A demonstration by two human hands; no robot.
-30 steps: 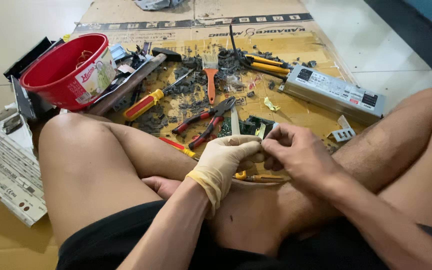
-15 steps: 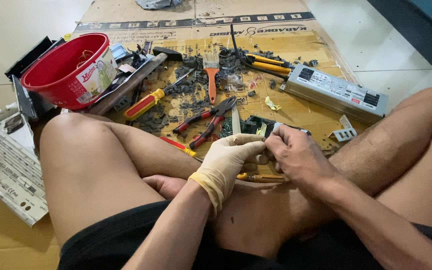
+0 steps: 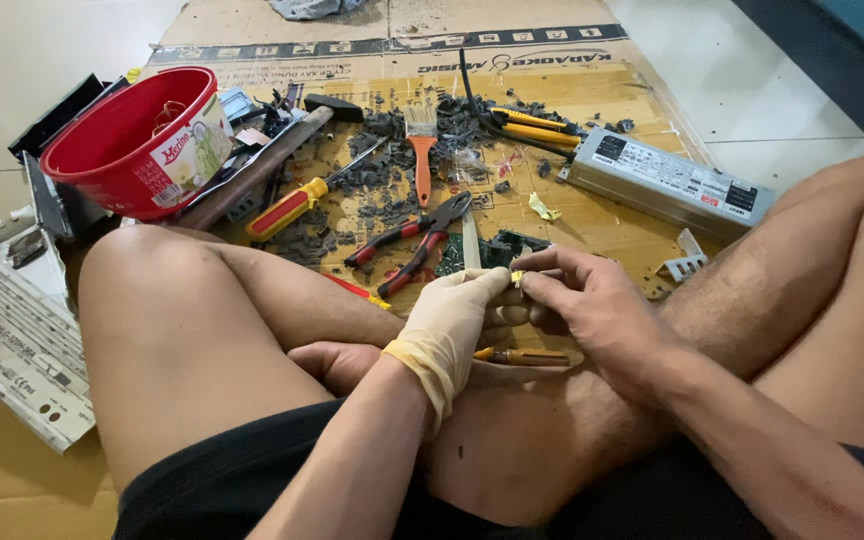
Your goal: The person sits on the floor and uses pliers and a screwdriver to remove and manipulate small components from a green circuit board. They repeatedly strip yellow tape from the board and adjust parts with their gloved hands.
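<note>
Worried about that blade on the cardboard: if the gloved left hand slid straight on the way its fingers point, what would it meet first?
Probably the right hand, already at the left hand's fingertips. Beyond lie the green circuit board and knife blade; depth is unclear.

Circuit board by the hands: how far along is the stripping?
Done: dark broken bits lie scattered over the cardboard. In hand: the gloved left hand and bare right hand pinch a small yellowish part between fingertips. Left: the green circuit board and the grey metal box look whole.
</note>
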